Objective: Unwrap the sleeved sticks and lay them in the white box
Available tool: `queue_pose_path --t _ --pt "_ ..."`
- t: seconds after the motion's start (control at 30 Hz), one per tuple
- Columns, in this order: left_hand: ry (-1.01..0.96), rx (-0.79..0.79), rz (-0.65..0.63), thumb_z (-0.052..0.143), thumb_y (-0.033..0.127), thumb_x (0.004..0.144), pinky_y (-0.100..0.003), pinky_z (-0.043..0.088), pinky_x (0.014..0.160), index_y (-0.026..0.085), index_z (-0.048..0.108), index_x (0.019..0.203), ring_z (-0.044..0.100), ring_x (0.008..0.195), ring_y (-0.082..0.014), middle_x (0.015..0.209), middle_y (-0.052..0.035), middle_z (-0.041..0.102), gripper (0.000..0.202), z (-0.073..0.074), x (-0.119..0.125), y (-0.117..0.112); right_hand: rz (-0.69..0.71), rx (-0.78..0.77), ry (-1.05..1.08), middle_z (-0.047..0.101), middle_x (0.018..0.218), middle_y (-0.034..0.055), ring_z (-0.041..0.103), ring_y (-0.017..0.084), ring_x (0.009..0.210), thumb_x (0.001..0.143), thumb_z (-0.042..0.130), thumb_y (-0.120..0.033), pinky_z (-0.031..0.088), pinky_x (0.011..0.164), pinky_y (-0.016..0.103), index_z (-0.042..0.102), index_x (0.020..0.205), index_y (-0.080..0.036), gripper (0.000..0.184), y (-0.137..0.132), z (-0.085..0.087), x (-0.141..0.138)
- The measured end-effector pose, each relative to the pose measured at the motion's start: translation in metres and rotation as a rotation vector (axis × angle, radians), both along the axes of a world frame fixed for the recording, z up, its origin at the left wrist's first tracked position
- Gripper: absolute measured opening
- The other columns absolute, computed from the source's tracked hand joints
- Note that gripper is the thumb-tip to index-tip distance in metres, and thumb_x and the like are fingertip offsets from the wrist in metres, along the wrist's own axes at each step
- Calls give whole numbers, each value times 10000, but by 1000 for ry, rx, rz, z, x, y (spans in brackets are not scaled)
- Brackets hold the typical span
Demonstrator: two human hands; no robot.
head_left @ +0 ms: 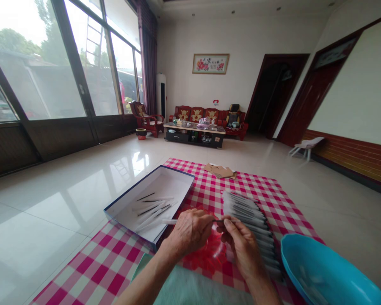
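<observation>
Both hands meet over the middle of the checked tablecloth. My left hand [192, 231] is closed around a slim pen [169, 221], whose whitish barrel sticks out to the left. Its thin dark end reaches across to my right hand [239, 241], where thumb and fingers pinch it. Just beneath the hands lies a shiny red see-through dish or sheet [206, 257]; its exact kind I cannot tell. To the left, a shallow box [122, 212] holds several loose white and dark pen pieces [152, 212]. Beside my right hand runs a row of pens [243, 207] with translucent barrels and dark ends.
A blue basin [333, 264] with some pale pieces in it stands at the lower right. Flat brown cardboard pieces [221, 170] lie at the cloth's far edge. Pale green fabric [193, 288] is nearest me. Beyond are a coffee table [193, 126] and a small chair [307, 144].
</observation>
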State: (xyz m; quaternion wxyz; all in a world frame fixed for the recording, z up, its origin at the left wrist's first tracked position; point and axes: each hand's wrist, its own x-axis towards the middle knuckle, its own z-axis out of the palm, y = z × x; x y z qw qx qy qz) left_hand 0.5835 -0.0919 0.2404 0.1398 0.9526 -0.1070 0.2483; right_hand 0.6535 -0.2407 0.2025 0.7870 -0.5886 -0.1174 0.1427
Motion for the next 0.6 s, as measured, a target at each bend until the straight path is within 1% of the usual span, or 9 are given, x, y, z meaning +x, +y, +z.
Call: queue_pose_path --t 0.07,0.13,0.3,0.37,0.43,0.47,0.6 --pt "14 -8 3 366 213 895 -232 365 611 188 564 757 527 616 -126 671 -4 563 243 1 -1 0 -28 5 4 700 723 26 633 168 672 676 723 -376 472 536 227 663 876 -190 280 -1 1 1" --pt "30 -27 9 362 223 900 -233 385 634 193 584 786 549 641 -132 683 -9 582 251 3 -2 1 -87 25 9 695 708 21 632 168 651 655 733 -371 476 515 232 664 859 -194 279 -5 3 5" --pt "37 -110 76 384 239 896 -252 423 701 204 584 961 603 763 -158 787 -26 644 213 6 -4 5 -334 87 89 685 680 3 639 178 591 570 760 -339 477 455 253 647 778 -196 277 -19 10 23" --pt "33 -142 107 405 252 891 -255 428 695 201 573 971 607 765 -161 799 -20 652 193 7 -4 6 -386 93 97 684 679 -9 646 178 601 555 766 -331 475 452 248 627 774 -203 290 -18 11 29" --pt "31 -175 99 428 258 889 -246 427 688 198 581 920 604 740 -151 783 -9 650 166 9 -4 6 -359 78 70 681 684 -20 651 175 627 571 764 -335 476 467 236 603 796 -219 301 -8 11 31" --pt "29 -189 77 440 259 888 -240 426 689 198 587 887 600 728 -143 771 -4 646 160 10 -5 5 -308 58 44 682 693 -19 652 176 644 594 753 -345 480 483 235 595 814 -225 296 -1 11 30" --pt "9 -215 -65 471 253 887 -216 421 698 205 615 880 584 746 -124 806 -2 635 152 21 -11 1 28 -70 -169 689 734 27 647 194 687 740 607 -423 510 585 287 602 869 -201 256 40 7 18"
